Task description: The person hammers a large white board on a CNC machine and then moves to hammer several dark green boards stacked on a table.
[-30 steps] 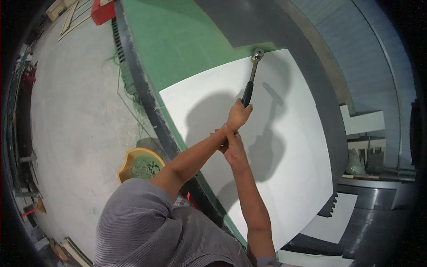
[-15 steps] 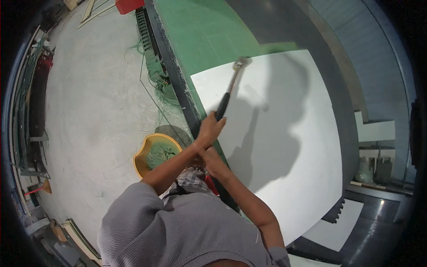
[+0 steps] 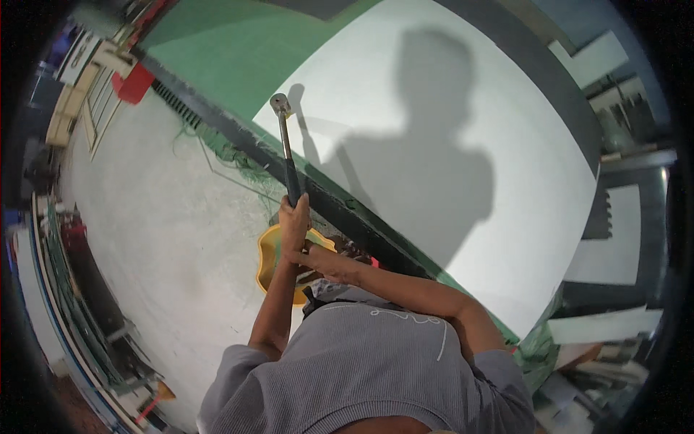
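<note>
My left hand is closed round the black grip of a ratchet wrench. Its bare metal shaft and round head point away from me. The head seems to be above the far left corner of a large white sheet; how high I cannot tell. My right hand lies against my left wrist, fingers apparently wrapped at it and partly hidden. Under the sheet is a green-topped table with a dark edge. Below my hands a yellow basin stands on the floor, partly covered by my left arm.
A dark cable chain and green scraps run along the table's left side. Near its far end is a red block. Long boards and racks line the left side. Cut white pieces lie at the right.
My view has turned to the right. The wrench has swung back from over the sheet's far edge toward its left corner. My right hand stays at my left wrist.
</note>
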Demonstrator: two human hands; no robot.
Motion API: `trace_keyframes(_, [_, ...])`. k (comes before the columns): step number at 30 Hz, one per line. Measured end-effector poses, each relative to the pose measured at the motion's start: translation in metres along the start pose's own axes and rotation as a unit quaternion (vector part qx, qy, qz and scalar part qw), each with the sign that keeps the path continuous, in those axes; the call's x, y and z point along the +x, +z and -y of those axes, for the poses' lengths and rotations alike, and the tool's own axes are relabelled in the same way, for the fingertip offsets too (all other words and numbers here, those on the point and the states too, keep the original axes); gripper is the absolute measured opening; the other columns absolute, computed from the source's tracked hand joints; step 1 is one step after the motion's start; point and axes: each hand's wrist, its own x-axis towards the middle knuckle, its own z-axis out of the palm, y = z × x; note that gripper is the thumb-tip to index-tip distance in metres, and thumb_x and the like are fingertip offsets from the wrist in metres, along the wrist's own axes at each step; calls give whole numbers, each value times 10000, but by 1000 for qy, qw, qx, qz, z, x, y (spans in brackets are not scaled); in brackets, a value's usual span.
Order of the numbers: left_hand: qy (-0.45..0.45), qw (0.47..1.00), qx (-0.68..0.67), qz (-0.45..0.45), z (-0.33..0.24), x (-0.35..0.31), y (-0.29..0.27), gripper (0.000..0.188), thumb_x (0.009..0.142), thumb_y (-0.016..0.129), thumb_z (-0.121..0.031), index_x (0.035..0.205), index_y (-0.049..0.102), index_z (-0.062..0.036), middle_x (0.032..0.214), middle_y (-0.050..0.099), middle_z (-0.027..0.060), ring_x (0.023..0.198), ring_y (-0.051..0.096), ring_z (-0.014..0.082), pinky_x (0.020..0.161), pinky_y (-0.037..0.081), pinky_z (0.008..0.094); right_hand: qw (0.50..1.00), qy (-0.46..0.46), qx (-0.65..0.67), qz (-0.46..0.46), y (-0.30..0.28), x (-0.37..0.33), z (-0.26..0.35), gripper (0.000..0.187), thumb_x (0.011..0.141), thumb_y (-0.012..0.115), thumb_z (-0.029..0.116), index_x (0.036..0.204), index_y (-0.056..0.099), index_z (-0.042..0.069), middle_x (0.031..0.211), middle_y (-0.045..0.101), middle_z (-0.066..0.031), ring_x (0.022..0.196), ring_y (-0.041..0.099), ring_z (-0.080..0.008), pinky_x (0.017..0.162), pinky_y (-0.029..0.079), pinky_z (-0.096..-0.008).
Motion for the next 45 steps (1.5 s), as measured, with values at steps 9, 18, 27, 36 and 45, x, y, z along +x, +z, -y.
trace_keyframes(9, [13,973,152,175,-6,-88,61,301,771,572,-257,844,506,27,608,499,43,522,472,124,460,383,279,997,-18,57,-39,-22,-108,-20,787,740,622,485,1271,272,21,1134,473,-144,1022,525,-226,816,483,-326])
trace_keyframes(18, [15,913,334,234,7,-179,26,392,753,573,-321,900,519,38,686,541,96,589,505,139,506,400,285,967,37,-243,73,-43,-163,-65,602,826,442,566,1106,547,43,1045,573,-54,981,507,-168,891,354,-272])
trace_keyframes(27, [-71,893,350,273,25,-239,25,392,759,563,-292,970,507,34,666,528,78,570,497,143,510,401,283,987,-25,157,-36,-84,-201,-85,532,780,525,561,1040,530,96,1029,569,-70,983,543,-183,810,439,-318])
trace_keyframes(36, [22,769,518,373,19,-247,84,384,738,590,-261,985,519,24,816,599,176,775,595,260,672,449,357,941,-214,221,-140,-100,-280,-114,507,809,567,457,1064,481,27,991,560,-67,913,557,-168,808,439,-323])
trace_keyframes(45, [68,635,548,541,45,-255,163,473,755,574,-298,1098,492,17,936,594,195,863,590,280,753,434,358,859,-323,280,-283,-105,-348,-173,395,883,464,398,903,582,22,871,613,-62,757,596,-134,714,494,-290])
